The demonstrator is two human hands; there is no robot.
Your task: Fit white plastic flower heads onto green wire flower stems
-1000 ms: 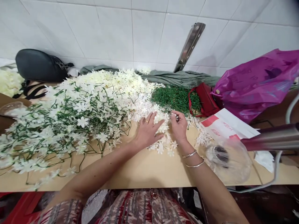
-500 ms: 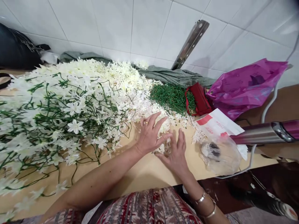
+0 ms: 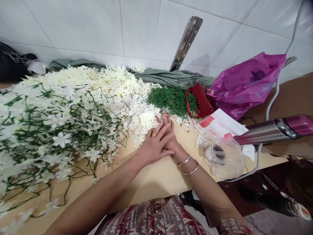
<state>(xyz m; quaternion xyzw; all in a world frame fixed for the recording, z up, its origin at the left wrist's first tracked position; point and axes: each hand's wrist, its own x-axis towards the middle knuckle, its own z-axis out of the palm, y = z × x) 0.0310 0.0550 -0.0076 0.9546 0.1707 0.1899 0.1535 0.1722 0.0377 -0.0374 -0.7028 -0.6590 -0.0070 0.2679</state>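
My left hand [image 3: 153, 145], with a ring on one finger, lies flat with its fingers stretched out on top of my right hand [image 3: 171, 135]. The right hand is also flat and open, and two bangles sit on its wrist. Both hands rest on the tan table [image 3: 151, 179], fingertips against the edge of a heap of loose white artificial flowers [image 3: 144, 120]. Neither hand holds anything. Left of the hands spreads a large mass of white flowers on green wire stems [image 3: 61, 130].
Beyond the hands are a pile of bare green stems [image 3: 171, 99], a red pouch [image 3: 201, 101], a magenta plastic bag [image 3: 244, 85] and a white envelope [image 3: 220, 125]. A clear plastic bag [image 3: 223, 156] and a purple-and-steel cylinder [image 3: 274, 130] lie right. A metal bracket [image 3: 186, 42] leans on the tiled wall.
My right hand slid from beside the left to underneath it. The loose flowers near the hands now sit pressed against the heap to the left. The view shifted slightly right.
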